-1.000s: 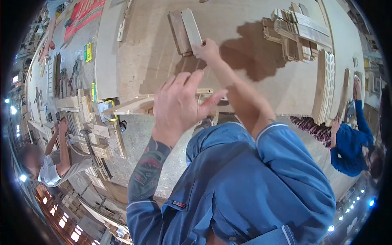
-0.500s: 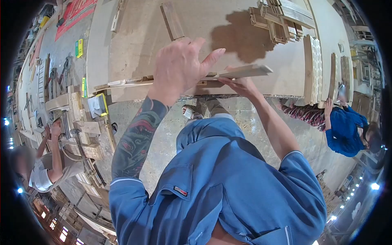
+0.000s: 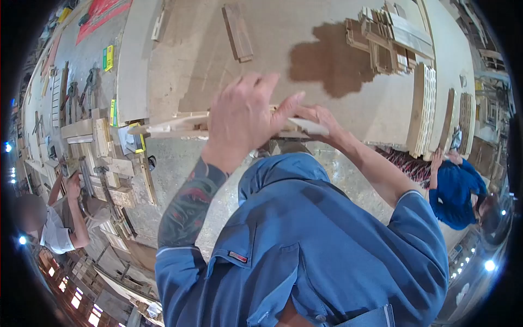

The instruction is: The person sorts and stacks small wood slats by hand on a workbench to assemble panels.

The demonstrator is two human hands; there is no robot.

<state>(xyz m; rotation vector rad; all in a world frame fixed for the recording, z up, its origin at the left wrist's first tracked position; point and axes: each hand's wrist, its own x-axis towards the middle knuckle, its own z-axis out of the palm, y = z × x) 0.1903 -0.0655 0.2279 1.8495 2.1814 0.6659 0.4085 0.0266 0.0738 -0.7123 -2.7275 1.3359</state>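
Observation:
My left hand (image 3: 239, 117) is over the near edge of the workbench (image 3: 190, 60), in front of a long pale wooden strip (image 3: 177, 124). Its thumb stretches out to the right, apart from the fingers, and the palm side is hidden. The strip runs sideways past both sides of that hand, and its middle is covered. Around the strip's right part, the fingers of my right hand (image 3: 318, 119) are closed. Beyond my left hand a short brown board (image 3: 238, 32) lies flat on the bench.
Stacked wooden pieces (image 3: 384, 41) stand at the back right, near a row of upright slats (image 3: 422, 109). Tools, including pliers (image 3: 89, 87), lie on the left. One co-worker (image 3: 457, 188) is at the right, another (image 3: 57, 229) at the left.
The strip's right end has dropped and shifted left, toward my body. My left hand has come slightly nearer to me. The short brown board now shows whole beyond it.

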